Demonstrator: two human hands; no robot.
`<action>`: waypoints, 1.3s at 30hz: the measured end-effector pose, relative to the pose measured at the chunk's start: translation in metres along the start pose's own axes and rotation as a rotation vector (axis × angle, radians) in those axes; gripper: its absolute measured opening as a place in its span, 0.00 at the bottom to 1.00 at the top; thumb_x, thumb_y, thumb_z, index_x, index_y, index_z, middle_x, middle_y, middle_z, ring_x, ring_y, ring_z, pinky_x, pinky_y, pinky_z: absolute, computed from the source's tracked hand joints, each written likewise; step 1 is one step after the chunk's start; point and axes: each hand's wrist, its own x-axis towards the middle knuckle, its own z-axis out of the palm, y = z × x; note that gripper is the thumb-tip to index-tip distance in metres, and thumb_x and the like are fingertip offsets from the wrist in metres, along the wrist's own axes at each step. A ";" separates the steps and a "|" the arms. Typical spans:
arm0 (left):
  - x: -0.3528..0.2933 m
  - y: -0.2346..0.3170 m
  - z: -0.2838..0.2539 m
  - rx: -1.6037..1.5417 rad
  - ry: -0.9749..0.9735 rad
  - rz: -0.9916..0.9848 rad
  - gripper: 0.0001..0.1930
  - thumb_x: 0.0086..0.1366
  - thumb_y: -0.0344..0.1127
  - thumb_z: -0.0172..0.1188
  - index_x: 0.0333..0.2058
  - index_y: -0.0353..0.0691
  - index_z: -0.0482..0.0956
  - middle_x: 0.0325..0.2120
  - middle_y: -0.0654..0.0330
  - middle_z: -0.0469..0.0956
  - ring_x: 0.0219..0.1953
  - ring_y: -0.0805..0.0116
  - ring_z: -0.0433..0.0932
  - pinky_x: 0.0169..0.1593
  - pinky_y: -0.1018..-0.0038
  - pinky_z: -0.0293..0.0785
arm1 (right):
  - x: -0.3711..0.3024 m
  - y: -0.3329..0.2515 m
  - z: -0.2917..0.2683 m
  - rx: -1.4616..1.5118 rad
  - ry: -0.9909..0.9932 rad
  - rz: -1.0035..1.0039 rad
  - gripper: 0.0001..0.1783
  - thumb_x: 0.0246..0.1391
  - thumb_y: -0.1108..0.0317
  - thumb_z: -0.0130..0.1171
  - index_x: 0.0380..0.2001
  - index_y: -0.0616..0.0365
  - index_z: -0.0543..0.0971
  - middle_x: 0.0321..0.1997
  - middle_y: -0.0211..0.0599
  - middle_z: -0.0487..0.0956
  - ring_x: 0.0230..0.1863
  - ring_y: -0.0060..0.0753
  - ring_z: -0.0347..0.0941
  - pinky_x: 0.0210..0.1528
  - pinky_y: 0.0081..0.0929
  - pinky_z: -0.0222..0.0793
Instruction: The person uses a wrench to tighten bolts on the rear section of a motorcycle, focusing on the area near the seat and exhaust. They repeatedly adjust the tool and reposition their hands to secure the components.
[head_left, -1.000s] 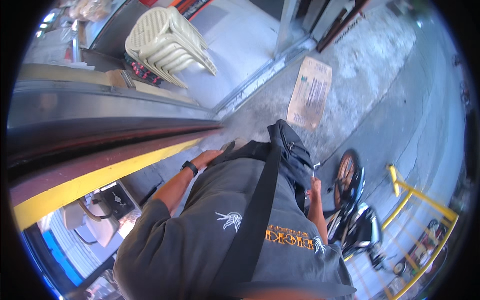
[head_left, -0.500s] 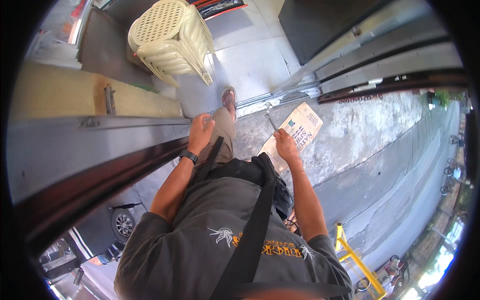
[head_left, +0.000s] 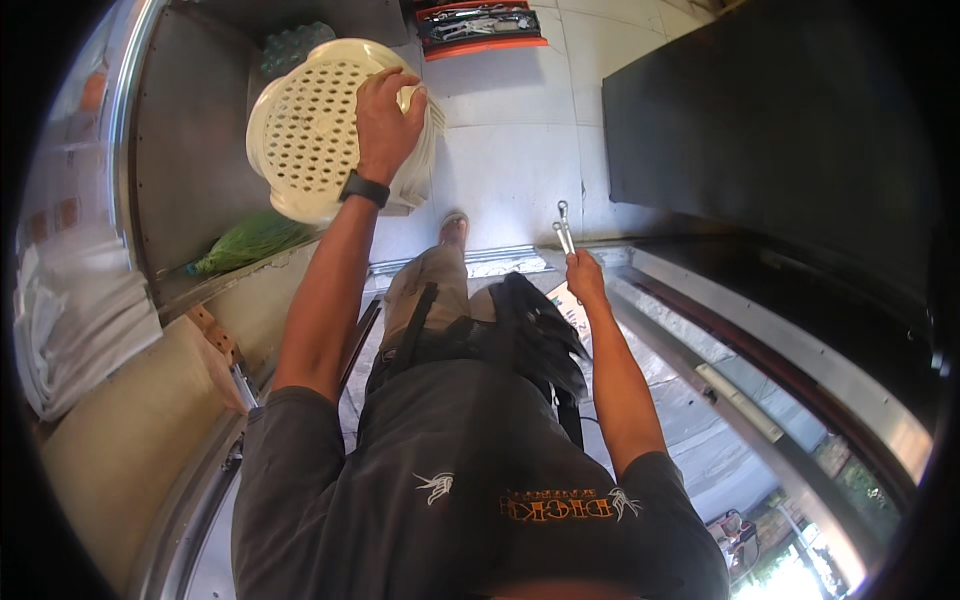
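Note:
My left hand, with a dark watch on its wrist, is over the right side of a cream plastic stool at the top of a stack. Its fingers are parted and slightly bent; whether they touch the seat I cannot tell. In my right hand are metal wrenches, gripped at their lower part. Two ring-shaped ends stick out past the fingers, over the floor by the door sill.
A toolbox with metal tools stands ahead on the tiled floor. To the right is a large dark cabinet. The metal door track crosses under me. A green broom lies beside the stools; folded white material is at far left.
I have stepped forward through the doorway. My left hand has reached out from near my leg to the stools. My right hand still holds the wrenches, now over the sill.

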 end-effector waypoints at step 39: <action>0.112 -0.038 0.103 0.727 -0.200 -0.773 0.40 0.60 0.40 0.68 0.67 0.40 0.59 0.71 0.42 0.51 0.72 0.39 0.50 0.72 0.44 0.47 | 0.753 -0.377 -0.169 -0.510 -0.169 -0.640 0.14 0.57 0.68 0.49 0.39 0.55 0.84 0.41 0.51 0.84 0.45 0.55 0.81 0.49 0.49 0.76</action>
